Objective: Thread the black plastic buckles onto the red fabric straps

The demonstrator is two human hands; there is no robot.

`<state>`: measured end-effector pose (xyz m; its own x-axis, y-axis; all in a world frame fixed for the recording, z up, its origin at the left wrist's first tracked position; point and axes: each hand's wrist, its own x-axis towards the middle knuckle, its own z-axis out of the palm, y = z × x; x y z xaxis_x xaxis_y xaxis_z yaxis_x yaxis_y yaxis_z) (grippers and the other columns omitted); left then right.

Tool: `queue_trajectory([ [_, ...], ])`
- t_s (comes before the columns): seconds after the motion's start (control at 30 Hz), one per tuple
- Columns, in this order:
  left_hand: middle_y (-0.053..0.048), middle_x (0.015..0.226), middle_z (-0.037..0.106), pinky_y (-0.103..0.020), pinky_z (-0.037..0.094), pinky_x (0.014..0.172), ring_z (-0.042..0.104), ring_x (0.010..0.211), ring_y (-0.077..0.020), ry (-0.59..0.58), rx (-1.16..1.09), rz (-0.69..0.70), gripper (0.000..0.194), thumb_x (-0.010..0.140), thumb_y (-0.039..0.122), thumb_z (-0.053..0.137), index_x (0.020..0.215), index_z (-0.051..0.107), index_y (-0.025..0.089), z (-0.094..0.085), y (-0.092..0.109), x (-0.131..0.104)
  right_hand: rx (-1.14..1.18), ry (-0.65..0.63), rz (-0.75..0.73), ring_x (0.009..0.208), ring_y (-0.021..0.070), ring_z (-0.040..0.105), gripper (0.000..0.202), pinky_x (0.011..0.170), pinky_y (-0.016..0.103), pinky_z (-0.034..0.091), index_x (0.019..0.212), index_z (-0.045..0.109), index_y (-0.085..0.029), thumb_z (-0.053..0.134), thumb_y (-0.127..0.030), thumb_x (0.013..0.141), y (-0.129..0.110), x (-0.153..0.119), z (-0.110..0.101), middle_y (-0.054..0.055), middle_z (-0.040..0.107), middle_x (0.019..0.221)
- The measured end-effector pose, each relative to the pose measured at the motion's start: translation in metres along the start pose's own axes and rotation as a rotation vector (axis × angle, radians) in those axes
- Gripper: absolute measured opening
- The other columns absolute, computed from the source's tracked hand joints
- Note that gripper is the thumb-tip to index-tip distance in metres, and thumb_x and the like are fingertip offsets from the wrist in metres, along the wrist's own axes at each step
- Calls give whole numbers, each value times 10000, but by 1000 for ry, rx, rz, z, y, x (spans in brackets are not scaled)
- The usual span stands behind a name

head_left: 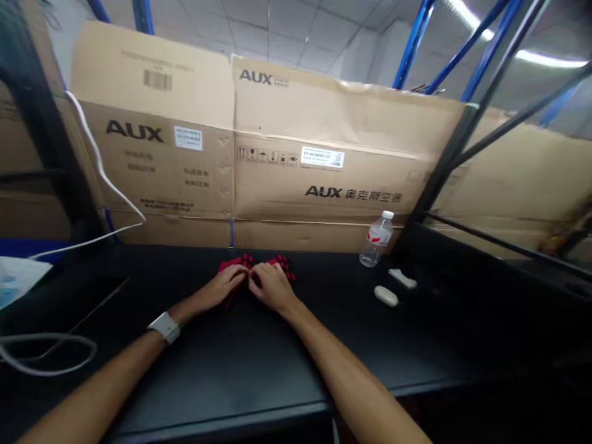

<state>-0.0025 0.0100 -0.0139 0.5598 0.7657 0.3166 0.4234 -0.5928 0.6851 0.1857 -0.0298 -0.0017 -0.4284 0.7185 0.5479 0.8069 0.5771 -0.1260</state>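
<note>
A crumpled red-and-black cloth item [285, 267] lies on the black tabletop near the cardboard backing. Its kind is hard to make out, as my hands cover much of it. My left hand [230, 280], with a pale watch on its wrist, is at the cloth's left part, fingers bent onto it. Close by on the right, my right hand [271, 285] has its fingers curled down on the same cloth, the thumb pointing toward the left hand. The fingertips of both hands nearly meet.
Behind the black table [240, 376] stand AUX cardboard sheets [324, 166]. A clear bottle [377, 240] with a white cap is at the back right, near a white oval object [386, 296] and a small white piece [402, 279]. A white cable [99, 163] hangs at left.
</note>
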Motion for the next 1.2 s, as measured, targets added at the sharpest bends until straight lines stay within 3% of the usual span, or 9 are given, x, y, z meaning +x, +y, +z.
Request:
queue_trajectory([
  [0.2, -42, 1097, 627, -327, 387, 984, 550, 1063, -216, -5, -161, -68, 375, 942, 452, 336, 1057, 578, 189, 1, 5, 0, 34, 13, 0, 962, 174, 557, 143, 831, 301, 355, 1001, 574, -193, 532, -292, 907, -5, 0, 1, 51, 613, 1014],
  [0.33, -28, 977, 626, -317, 426, 904, 562, 939, -194, -20, -225, -55, 357, 937, 464, 352, 1011, 565, 188, 0, 9, 1, 83, 22, 39, 944, 154, 564, 146, 823, 289, 381, 1028, 579, -210, 521, -284, 915, -9, 0, 2, 35, 584, 1045],
  [0.47, -9, 860, 597, -288, 447, 810, 553, 793, -167, -34, -273, -57, 350, 920, 484, 374, 926, 561, 188, -1, 4, 5, 186, -9, 48, 971, 150, 560, 145, 827, 271, 405, 1034, 584, -214, 520, -261, 913, -9, 1, -3, 40, 549, 1082],
  [0.63, -12, 856, 585, -285, 440, 825, 543, 826, -170, -27, -318, -45, 352, 909, 483, 390, 857, 561, 181, -5, -2, 9, 337, -87, -27, 971, 137, 556, 90, 858, 260, 408, 951, 582, -198, 533, -254, 901, -3, 3, -15, 41, 522, 1100],
  [0.87, -20, 913, 589, -301, 414, 885, 531, 895, -183, -89, -295, -30, 355, 919, 481, 382, 944, 571, 181, 1, 3, 4, 107, -90, 9, 983, 162, 544, 150, 860, 312, 368, 1015, 564, -213, 548, -310, 901, -8, -2, -12, 40, 541, 1091],
  [1.1, -19, 855, 571, -291, 440, 833, 532, 837, -174, -14, -363, -61, 366, 905, 496, 381, 862, 558, 179, -2, 3, 7, 179, -158, -89, 1023, 152, 533, 95, 835, 272, 368, 986, 580, -214, 540, -256, 910, -2, 2, -21, 32, 540, 1119],
  [1.2, -22, 863, 575, -292, 443, 827, 537, 837, -175, -20, -392, -54, 360, 905, 494, 391, 869, 560, 179, -1, 3, 7, 131, -142, -52, 996, 162, 539, 119, 846, 295, 365, 979, 567, -203, 532, -296, 913, -5, -1, -20, 37, 552, 1093],
])
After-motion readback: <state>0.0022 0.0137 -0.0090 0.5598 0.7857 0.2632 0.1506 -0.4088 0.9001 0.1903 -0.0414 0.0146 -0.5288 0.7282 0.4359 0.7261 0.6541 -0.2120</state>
